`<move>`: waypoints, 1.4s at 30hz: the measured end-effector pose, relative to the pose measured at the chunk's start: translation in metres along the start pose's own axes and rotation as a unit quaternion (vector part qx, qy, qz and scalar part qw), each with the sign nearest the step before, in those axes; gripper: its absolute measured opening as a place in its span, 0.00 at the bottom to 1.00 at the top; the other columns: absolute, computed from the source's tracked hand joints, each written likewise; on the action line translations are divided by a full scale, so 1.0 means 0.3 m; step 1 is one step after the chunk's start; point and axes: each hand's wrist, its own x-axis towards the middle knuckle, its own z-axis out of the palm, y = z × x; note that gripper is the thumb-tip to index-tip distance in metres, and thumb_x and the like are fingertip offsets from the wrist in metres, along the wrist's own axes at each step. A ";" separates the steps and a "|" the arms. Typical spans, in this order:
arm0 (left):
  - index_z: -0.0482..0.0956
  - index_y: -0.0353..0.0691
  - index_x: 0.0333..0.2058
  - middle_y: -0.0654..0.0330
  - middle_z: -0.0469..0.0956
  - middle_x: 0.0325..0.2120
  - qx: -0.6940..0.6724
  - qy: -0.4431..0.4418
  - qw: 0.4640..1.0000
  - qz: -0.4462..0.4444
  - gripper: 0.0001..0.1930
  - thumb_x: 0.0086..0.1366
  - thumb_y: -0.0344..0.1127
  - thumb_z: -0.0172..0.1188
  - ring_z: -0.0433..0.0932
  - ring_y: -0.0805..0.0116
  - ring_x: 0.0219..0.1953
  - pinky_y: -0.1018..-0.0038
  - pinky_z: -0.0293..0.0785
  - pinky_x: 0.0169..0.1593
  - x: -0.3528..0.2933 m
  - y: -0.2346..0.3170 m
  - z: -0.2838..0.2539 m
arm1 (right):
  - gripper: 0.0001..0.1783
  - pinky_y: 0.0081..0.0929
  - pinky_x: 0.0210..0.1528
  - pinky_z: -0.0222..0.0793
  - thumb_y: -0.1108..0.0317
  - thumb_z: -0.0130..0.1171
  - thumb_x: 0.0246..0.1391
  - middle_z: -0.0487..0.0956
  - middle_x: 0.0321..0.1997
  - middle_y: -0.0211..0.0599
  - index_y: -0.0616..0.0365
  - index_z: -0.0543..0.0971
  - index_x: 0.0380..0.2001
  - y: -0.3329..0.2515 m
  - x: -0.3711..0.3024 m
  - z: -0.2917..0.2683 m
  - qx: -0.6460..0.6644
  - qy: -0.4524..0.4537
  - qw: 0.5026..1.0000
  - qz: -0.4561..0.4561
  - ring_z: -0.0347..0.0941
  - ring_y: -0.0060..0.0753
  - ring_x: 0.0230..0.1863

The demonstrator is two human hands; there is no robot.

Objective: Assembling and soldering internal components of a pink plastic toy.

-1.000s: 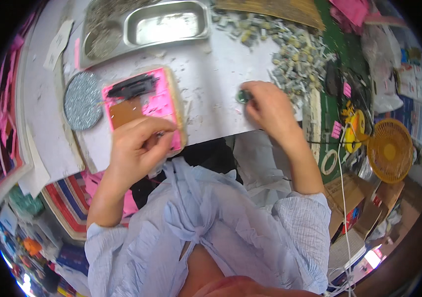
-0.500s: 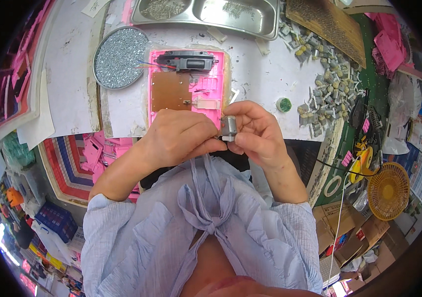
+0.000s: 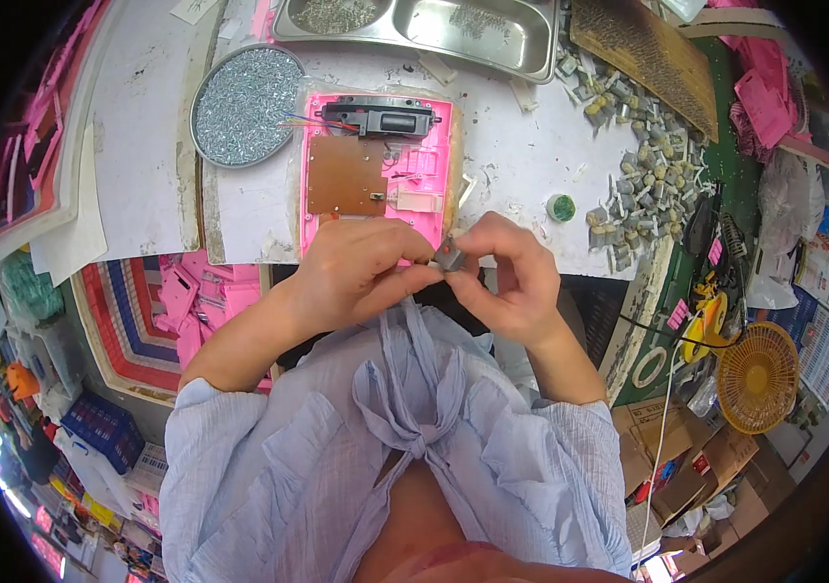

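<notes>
Pinching grey part (image 3: 449, 256) — hands (image 3: 533, 289) near table edge (image 3: 249, 257)

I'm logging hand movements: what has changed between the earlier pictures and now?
The right hand moved left from the green container to meet the left hand. It now holds a small grey motor, since tilted. The pink casing and round dish stayed put.

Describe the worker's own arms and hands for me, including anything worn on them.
Loose, pale blue sleeves of crinkled cloth end near the elbows, leaving the forearms bare. The left hand and right hand are ungloved; I see no watch, bracelet or ring.
</notes>
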 end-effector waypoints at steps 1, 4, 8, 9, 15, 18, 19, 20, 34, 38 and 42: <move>0.79 0.37 0.37 0.57 0.81 0.29 -0.007 -0.004 1.000 -0.016 0.12 0.57 0.30 0.73 0.81 0.57 0.27 0.65 0.77 0.30 0.001 0.008 -0.005 | 0.30 0.23 0.31 0.70 0.81 0.70 0.48 0.78 0.32 0.33 0.61 0.76 0.57 0.010 0.007 -0.007 -0.078 -0.013 0.994 -0.072 0.74 0.25 0.28; 0.79 0.37 0.38 0.57 0.81 0.29 0.034 0.007 0.999 0.013 0.12 0.58 0.29 0.72 0.81 0.57 0.27 0.65 0.77 0.31 -0.007 -0.009 -0.003 | 0.27 0.26 0.29 0.70 0.76 0.73 0.46 0.78 0.32 0.36 0.60 0.79 0.52 -0.003 0.029 0.002 -0.144 0.014 0.986 -0.082 0.75 0.32 0.27; 0.79 0.37 0.39 0.56 0.81 0.30 0.120 -0.009 0.991 0.060 0.11 0.59 0.29 0.71 0.82 0.56 0.28 0.65 0.79 0.31 -0.012 -0.010 -0.030 | 0.23 0.29 0.28 0.71 0.66 0.76 0.46 0.80 0.31 0.35 0.57 0.82 0.46 -0.093 0.078 -0.059 -0.130 -0.083 0.983 0.100 0.76 0.35 0.26; 0.79 0.37 0.39 0.56 0.82 0.31 0.116 -0.022 0.991 0.063 0.11 0.59 0.29 0.71 0.82 0.56 0.29 0.65 0.79 0.32 -0.006 -0.008 -0.041 | 0.23 0.30 0.28 0.71 0.64 0.76 0.45 0.80 0.31 0.34 0.57 0.83 0.46 -0.090 0.085 -0.062 -0.151 -0.120 0.978 0.086 0.76 0.35 0.26; 0.78 0.37 0.41 0.54 0.83 0.34 0.066 -0.038 0.996 0.051 0.14 0.58 0.30 0.73 0.84 0.54 0.32 0.64 0.80 0.34 0.004 -0.031 -0.071 | 0.21 0.29 0.27 0.74 0.74 0.76 0.41 0.83 0.32 0.35 0.55 0.84 0.42 -0.049 0.120 -0.065 -0.254 -0.126 0.941 -0.186 0.79 0.37 0.28; 0.78 0.36 0.43 0.53 0.83 0.35 0.080 -0.015 0.995 0.049 0.17 0.57 0.31 0.74 0.84 0.53 0.34 0.65 0.81 0.35 -0.004 -0.038 -0.061 | 0.19 0.29 0.28 0.76 0.75 0.73 0.42 0.84 0.34 0.36 0.56 0.84 0.42 -0.034 0.106 -0.059 -0.260 -0.100 0.939 -0.204 0.80 0.37 0.29; 0.79 0.36 0.43 0.53 0.83 0.35 0.082 -0.010 0.995 0.048 0.18 0.56 0.31 0.74 0.84 0.52 0.34 0.65 0.82 0.36 -0.003 -0.038 -0.060 | 0.19 0.28 0.27 0.75 0.75 0.72 0.43 0.83 0.34 0.36 0.56 0.84 0.42 -0.025 0.107 -0.051 -0.256 -0.084 0.939 -0.213 0.79 0.36 0.29; 0.79 0.36 0.44 0.53 0.83 0.36 0.084 -0.004 0.995 0.046 0.18 0.56 0.31 0.75 0.84 0.52 0.35 0.65 0.82 0.36 -0.004 -0.036 -0.059 | 0.18 0.28 0.26 0.75 0.74 0.70 0.43 0.83 0.33 0.37 0.57 0.84 0.42 -0.016 0.105 -0.044 -0.251 -0.069 0.940 -0.222 0.79 0.35 0.29; 0.81 0.42 0.42 0.58 0.78 0.35 0.237 0.077 0.967 -0.048 0.17 0.53 0.35 0.73 0.79 0.58 0.38 0.62 0.73 0.45 0.047 -0.079 -0.064 | 0.22 0.30 0.36 0.80 0.76 0.70 0.46 0.86 0.43 0.41 0.58 0.81 0.48 0.034 0.100 -0.099 -0.272 -0.006 0.951 -0.146 0.84 0.41 0.36; 0.82 0.45 0.38 0.63 0.74 0.32 0.315 0.033 0.948 -0.031 0.12 0.54 0.38 0.71 0.75 0.62 0.39 0.60 0.64 0.51 0.101 -0.078 -0.010 | 0.22 0.31 0.37 0.80 0.75 0.70 0.50 0.86 0.45 0.40 0.58 0.80 0.49 0.087 0.099 -0.103 -0.235 0.102 0.966 -0.035 0.84 0.43 0.36; 0.84 0.47 0.37 0.65 0.74 0.35 0.295 0.018 0.954 0.050 0.12 0.53 0.36 0.73 0.73 0.62 0.38 0.60 0.63 0.48 0.053 -0.106 -0.021 | 0.20 0.39 0.53 0.75 0.70 0.71 0.51 0.84 0.50 0.41 0.58 0.80 0.48 0.089 0.183 -0.087 -0.313 0.024 0.946 -0.085 0.77 0.49 0.53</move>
